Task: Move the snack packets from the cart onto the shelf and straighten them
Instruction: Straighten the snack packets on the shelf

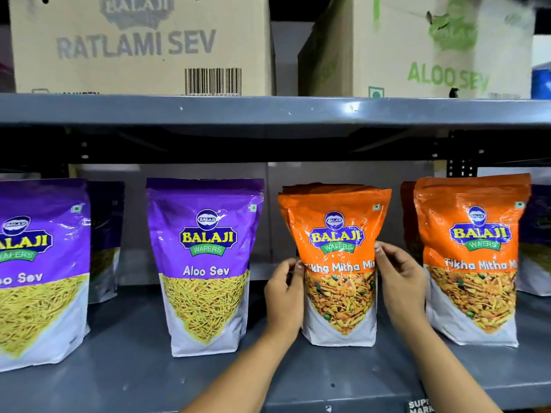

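Note:
An orange Tikha Mitha Mix packet (337,234) stands upright on the grey shelf (134,380), with more orange packets stacked behind it. My left hand (284,296) holds its left edge and my right hand (401,281) holds its right edge, thumbs on the front. A second orange packet (474,254) stands to its right. Left of my hands a purple Aloo Sev packet (205,263) stands upright, and another purple packet (38,272) sits at the far left edge. The cart is out of sight.
Above, a grey shelf board (268,110) carries a Ratlami Sev carton (140,46) and an Aloo Sev carton (417,49). More purple packets stand behind at the left (105,234) and at the far right (536,239). Gaps separate the packet rows.

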`<state>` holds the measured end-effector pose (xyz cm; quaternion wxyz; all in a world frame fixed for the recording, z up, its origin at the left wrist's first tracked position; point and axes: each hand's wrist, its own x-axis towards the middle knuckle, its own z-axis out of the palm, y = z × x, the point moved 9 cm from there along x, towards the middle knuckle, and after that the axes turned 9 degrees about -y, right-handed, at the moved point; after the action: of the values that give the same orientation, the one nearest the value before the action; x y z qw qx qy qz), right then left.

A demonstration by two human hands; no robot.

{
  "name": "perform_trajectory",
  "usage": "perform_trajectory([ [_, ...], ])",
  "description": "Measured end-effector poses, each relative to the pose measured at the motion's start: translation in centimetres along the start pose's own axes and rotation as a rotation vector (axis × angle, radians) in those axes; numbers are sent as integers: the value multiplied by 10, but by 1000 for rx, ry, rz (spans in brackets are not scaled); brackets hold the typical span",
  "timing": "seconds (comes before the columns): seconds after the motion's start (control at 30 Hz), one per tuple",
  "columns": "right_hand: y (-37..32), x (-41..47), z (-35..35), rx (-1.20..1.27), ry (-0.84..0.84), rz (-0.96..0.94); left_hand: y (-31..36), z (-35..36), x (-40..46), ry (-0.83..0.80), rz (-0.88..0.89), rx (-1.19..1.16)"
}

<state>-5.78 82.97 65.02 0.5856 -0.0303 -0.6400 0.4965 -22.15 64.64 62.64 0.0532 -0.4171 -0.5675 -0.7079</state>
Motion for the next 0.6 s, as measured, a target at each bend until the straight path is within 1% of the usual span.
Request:
perform_trajectory([
  [0.1, -1, 3, 3, -33, 33, -6, 1, -1, 3, 26, -4, 41],
  [0.2, 4, 7, -1, -61, 103, 31, -10, -7, 4, 91, -130, -67],
  [0.27, 24, 8, -3, 118, 150, 183, -21, -9, 2, 156, -244, -219],
  [0.33, 39, 3, 2, 308, 171, 322, -29, -4, -2, 180, -338, -377],
  [0.37, 42, 2, 3, 326, 168, 346, -32, -2, -3, 185, -361, -427],
  [0.43, 38, 2, 2, 287, 152, 328, -33, -1, -2, 198, -358, -434],
  [0.6, 20, 6, -2, 151, 95, 252, -28, -5, -1, 239, -256, -354],
])
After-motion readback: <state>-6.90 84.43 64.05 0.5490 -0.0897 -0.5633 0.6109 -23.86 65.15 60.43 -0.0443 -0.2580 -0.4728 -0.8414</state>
